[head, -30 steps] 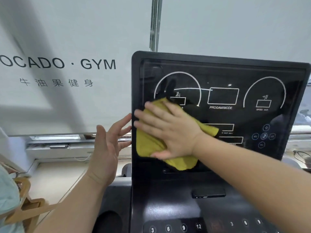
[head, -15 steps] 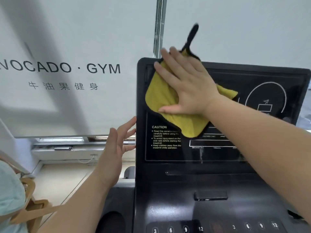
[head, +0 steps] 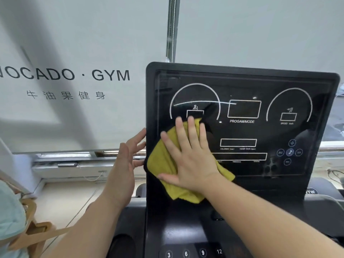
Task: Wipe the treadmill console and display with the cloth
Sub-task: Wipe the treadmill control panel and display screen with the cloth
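The black treadmill console [head: 279,79] stands upright before me, its glossy display [head: 243,111] printed with white dials and boxes. A yellow cloth [head: 162,161] is pressed flat on the display's lower left part. My right hand [head: 188,155] lies spread on the cloth, palm down, fingers pointing up. My left hand [head: 124,162] is open beside the console's left edge, its fingertips touching that edge. The cloth's middle is hidden under my right hand.
A lower panel with number keys [head: 193,253] slopes toward me under the display. Behind hangs a white blind printed with gym lettering [head: 109,75], with a metal window post [head: 172,28]. A tan bag strap [head: 37,229] hangs at the lower left.
My right hand has swept the cloth down from the display's top left corner to its lower left part. My left hand has stayed at the console's left edge.
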A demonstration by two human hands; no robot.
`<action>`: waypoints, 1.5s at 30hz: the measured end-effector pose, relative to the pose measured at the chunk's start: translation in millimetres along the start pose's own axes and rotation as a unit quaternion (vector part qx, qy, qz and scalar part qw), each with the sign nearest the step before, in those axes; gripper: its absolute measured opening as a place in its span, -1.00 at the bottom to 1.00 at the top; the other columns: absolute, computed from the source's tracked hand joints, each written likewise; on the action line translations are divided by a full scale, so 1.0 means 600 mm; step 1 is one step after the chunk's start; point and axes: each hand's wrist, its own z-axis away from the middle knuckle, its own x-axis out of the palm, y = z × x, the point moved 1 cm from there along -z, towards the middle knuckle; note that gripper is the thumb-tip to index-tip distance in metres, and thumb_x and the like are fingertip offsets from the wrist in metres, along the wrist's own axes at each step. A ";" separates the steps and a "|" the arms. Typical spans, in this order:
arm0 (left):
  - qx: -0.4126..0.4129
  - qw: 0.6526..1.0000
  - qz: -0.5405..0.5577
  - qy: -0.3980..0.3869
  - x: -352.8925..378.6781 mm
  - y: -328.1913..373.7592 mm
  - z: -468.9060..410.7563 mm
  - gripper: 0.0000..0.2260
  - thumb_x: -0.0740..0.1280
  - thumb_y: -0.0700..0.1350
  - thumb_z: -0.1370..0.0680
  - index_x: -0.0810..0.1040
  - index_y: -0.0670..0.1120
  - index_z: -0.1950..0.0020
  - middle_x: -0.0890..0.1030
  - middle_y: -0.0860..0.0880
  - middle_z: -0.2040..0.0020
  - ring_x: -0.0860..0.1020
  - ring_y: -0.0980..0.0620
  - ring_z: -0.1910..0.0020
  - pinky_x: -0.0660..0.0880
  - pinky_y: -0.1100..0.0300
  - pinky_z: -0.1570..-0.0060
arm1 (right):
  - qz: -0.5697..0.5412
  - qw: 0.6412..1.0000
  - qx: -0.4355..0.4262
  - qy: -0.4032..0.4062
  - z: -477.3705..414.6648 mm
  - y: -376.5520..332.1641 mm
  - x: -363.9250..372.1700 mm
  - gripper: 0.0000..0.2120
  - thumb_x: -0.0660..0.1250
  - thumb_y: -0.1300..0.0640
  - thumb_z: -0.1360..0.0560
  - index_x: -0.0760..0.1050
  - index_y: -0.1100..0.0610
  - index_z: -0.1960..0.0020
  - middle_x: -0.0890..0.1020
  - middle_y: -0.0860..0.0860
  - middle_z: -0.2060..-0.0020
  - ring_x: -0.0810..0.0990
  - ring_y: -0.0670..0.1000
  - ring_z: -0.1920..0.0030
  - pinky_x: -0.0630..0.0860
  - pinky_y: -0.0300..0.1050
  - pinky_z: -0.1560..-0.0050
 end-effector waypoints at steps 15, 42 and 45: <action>-0.024 0.999 -0.004 -0.028 0.006 0.027 0.008 -0.41 -0.16 0.30 -0.60 0.39 0.20 -0.51 0.46 0.27 -0.46 0.39 0.23 -0.46 0.33 -0.20 -0.38 | -0.019 0.974 0.220 0.058 -0.148 0.112 -0.097 0.12 -0.07 -0.65 -0.42 -0.12 0.11 -0.69 -0.09 0.36 -0.62 -0.15 0.48 -0.59 -0.18 0.54 -0.51; 0.082 0.987 -0.105 0.090 0.041 -0.009 0.003 -0.62 -0.06 -0.11 -0.77 0.34 0.13 -0.53 0.44 0.16 -0.47 0.43 0.13 -0.43 0.47 -0.03 -0.31 | -0.059 0.937 0.337 0.074 -0.140 0.147 -0.091 -0.07 -0.11 -0.48 -0.56 -0.11 0.14 -0.68 -0.10 0.28 -0.65 -0.16 0.40 -0.62 -0.15 0.51 -0.52; 0.090 0.986 -0.101 0.097 0.049 -0.003 0.005 -0.59 -0.08 0.02 -0.74 0.35 0.05 -0.54 0.45 0.18 -0.45 0.44 0.20 -0.41 0.46 0.21 -0.29 | -0.025 0.972 0.219 0.078 -0.156 0.095 -0.088 -0.12 -0.06 -0.46 -0.58 -0.06 0.09 -0.69 -0.04 0.23 -0.66 -0.11 0.36 -0.63 -0.14 0.50 -0.53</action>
